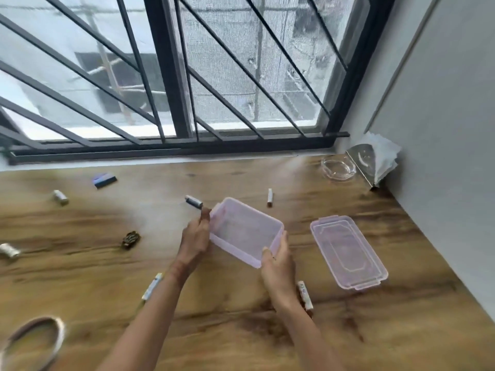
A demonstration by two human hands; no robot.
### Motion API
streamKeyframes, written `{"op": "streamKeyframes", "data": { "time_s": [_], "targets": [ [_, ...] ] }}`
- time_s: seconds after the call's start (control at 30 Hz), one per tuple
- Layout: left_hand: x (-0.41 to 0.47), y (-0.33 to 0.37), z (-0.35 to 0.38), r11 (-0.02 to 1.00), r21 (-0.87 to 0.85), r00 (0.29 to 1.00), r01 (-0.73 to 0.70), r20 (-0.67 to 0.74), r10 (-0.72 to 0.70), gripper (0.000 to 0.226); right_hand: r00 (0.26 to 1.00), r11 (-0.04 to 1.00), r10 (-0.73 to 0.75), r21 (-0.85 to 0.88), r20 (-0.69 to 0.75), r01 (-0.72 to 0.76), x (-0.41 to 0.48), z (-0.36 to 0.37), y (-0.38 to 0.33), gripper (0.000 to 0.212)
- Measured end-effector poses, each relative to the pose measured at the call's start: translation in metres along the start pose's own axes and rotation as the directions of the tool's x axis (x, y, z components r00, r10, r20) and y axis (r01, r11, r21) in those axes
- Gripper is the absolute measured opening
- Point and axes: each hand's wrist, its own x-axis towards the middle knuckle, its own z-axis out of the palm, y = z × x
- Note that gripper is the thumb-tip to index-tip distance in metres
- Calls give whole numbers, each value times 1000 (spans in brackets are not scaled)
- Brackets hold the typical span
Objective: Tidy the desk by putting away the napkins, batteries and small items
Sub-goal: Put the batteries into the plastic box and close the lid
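Note:
A clear pink plastic box (242, 223) with nothing in it sits mid-desk. My left hand (195, 241) grips its left side and my right hand (277, 266) grips its near right corner. Its lid (348, 245) lies flat to the right. Several batteries are scattered on the wood: one (193, 202) just beyond my left fingers, one (270, 197) behind the box, one (304, 294) by my right wrist, one (152, 286) by my left forearm, and two (60, 196) (9, 250) at the far left. Napkins (383, 159) stand in a metal holder (361, 163) in the back right corner.
A glass ashtray (338, 170) sits beside the napkin holder. A small dark block (105, 180) lies near the window, a dark hair clip (131, 239) left of the box, and a headband (34, 341) at the lower left. A barred window backs the desk (267, 330); a wall bounds the right.

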Motion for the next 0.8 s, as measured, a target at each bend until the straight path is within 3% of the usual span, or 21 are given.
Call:
{"op": "streamKeyframes", "data": {
  "time_s": [0.17,0.3,0.4,0.8],
  "targets": [
    [-21,-13,-21,996,-83,999,-30,21,32,55,1000,1000,-11,-22,9,11,-5,-5,-10,57],
    [-57,-33,-39,989,-145,1000,-22,-1,22,29,998,1000,-14,8,68,14,-15,-5,-7,57],
    [-83,-53,-50,984,-178,999,-1,-43,-6,22,993,1000,4,2,114,-5,-31,-6,3,57],
    [-110,-91,-61,986,-161,997,-50,-58,41,31,991,991,-43,-119,127,59,-60,-3,18,53]
  ]
}}
